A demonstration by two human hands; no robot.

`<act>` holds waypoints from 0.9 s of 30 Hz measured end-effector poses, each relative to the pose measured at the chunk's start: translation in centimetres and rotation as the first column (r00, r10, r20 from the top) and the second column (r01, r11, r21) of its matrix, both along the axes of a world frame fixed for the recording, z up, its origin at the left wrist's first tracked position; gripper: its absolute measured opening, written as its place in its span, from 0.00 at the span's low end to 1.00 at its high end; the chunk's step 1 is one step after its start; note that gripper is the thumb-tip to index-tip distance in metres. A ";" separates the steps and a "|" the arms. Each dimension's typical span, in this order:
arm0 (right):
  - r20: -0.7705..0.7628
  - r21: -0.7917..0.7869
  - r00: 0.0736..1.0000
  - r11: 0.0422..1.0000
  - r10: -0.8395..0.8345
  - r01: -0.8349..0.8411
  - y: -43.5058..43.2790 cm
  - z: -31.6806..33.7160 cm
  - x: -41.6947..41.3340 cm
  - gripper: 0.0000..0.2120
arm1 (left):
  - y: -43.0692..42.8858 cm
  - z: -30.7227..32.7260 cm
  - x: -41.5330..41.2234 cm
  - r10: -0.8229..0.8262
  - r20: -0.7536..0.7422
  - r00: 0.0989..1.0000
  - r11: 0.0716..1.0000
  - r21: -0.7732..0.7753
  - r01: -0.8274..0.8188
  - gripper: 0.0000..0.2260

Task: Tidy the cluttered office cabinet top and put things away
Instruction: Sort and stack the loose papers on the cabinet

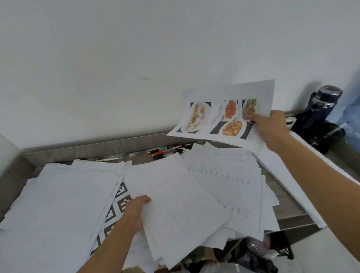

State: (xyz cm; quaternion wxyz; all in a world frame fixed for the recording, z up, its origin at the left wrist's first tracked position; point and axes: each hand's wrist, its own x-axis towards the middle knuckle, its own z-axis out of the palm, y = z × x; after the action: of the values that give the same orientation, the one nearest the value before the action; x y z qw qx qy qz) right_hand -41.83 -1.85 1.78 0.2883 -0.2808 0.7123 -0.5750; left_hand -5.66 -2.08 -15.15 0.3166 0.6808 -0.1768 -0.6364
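Observation:
Loose white papers cover the grey cabinet top point(287, 200). My left hand point(136, 209) grips the left edge of a fanned stack of printed sheets point(177, 208) in the middle, thumb on top. My right hand point(273, 129) pinches a colour sheet with food photos point(219, 116) and holds it lifted above the back right of the cabinet. A second pile of white sheets point(51, 206) lies to the left. Sheets with black square patterns point(121, 201) show between the piles.
Several pens point(159, 153) lie along the back edge by the wall. A dark blue bottle point(321, 109) stands at the back right corner with a pen beside it. Below the front edge sits a bin with a black bag point(254, 256).

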 end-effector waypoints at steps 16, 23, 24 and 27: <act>0.322 0.470 0.833 0.688 0.450 -0.553 10.4 -13.7 12.2 0.09 | 2.2 0.4 -1.9 0.082 -0.234 0.969 0.996 -0.021 -0.089 0.15; -0.369 0.658 0.765 0.730 0.528 -0.186 3.6 -11.8 0.1 0.27 | 3.1 0.8 -0.6 -0.042 -0.207 0.977 0.999 0.006 0.044 0.14; -0.375 0.696 0.732 0.694 0.569 -0.183 2.5 -12.0 -1.0 0.31 | 3.5 0.9 -0.5 -0.051 -0.199 0.979 0.999 0.006 0.054 0.13; -0.337 0.812 0.628 0.554 0.701 -0.183 -0.1 -13.4 -2.4 0.44 | 5.0 0.9 -0.8 -0.039 -0.179 0.983 0.999 0.007 0.041 0.11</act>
State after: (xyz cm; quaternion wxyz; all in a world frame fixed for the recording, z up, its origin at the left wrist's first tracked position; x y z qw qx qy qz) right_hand -44.28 -1.96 -11.58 0.2607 -0.5034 0.8235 -0.0212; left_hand -6.42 2.94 -14.21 0.3147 0.6188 -0.1580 -0.7023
